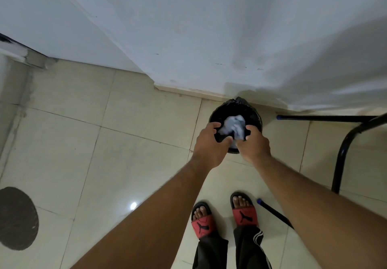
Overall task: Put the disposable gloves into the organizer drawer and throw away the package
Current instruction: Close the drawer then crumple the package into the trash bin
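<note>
A crumpled white-blue package (234, 126) hangs just above the mouth of a round black bin (215, 116) lined with a black bag. My right hand (254, 146) pinches the package's right side between fingers and thumb. My left hand (209, 143) is beside it on the left with its fingers curled and spread. Its thumb touches the package's lower edge and its fingertips stand apart from it. No gloves or organizer drawer are in view.
The bin stands on a tiled floor against a white wall (209, 38). A black metal frame (343, 143) stands to the right, with one leg (274, 212) near my sandalled feet (222, 216). A dark round floor cover (16, 218) lies at the far left.
</note>
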